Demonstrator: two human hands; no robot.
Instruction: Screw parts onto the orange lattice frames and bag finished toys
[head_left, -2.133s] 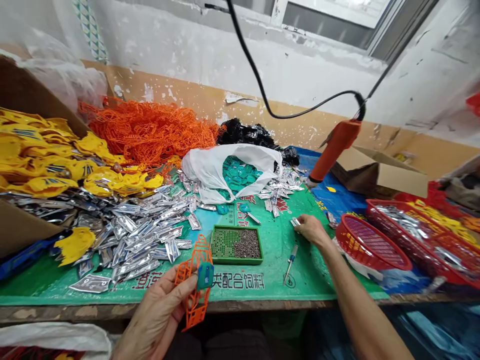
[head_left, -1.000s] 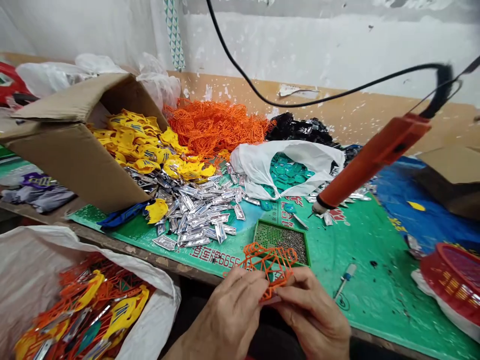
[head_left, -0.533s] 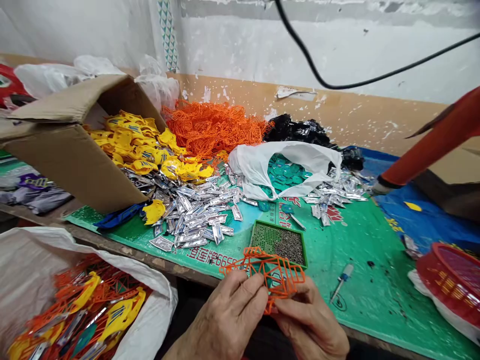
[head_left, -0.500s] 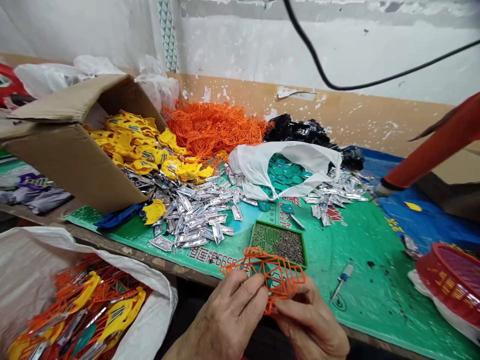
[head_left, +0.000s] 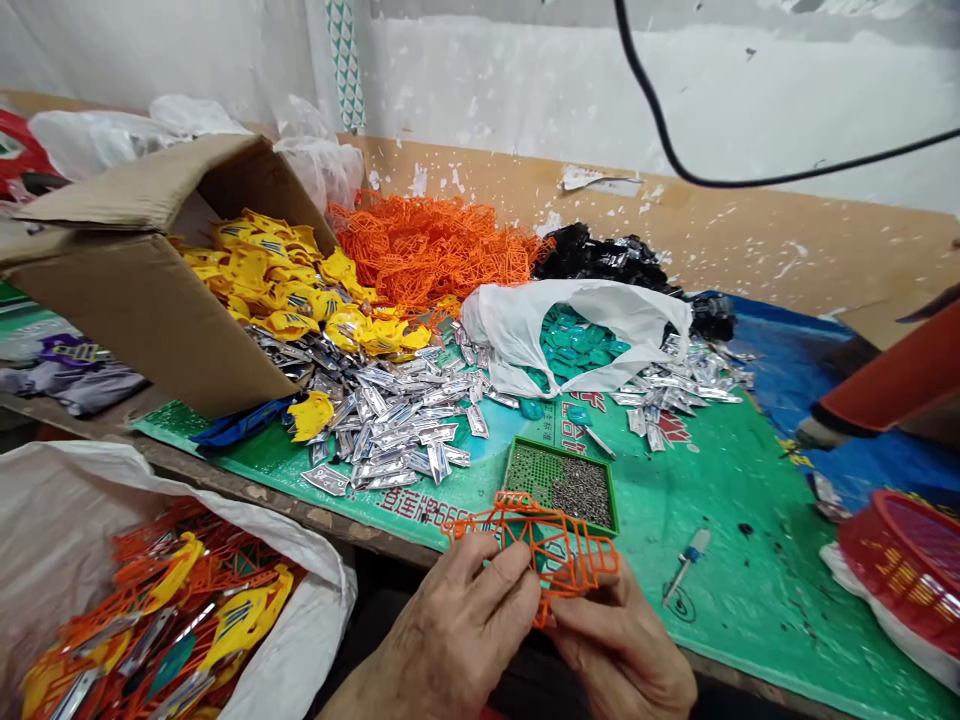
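Right now your left hand (head_left: pixel 450 640) and right hand (head_left: pixel 622 640) are closed on an orange plastic frame (head_left: pixel 559 550), held over the edge of the green mat (head_left: pixel 720 470) beside a green tray (head_left: pixel 559 485) of tiny metal parts. A peeling wall (head_left: pixel 750 240) rises behind. Your hands hide part of the frame, and the right edge cuts off an orange tool (head_left: pixel 892 380).

Lower part of the orange plastic frame (head_left: pixel 562 550), apparently hidden behind the hands (head_left: pixel 465 630)
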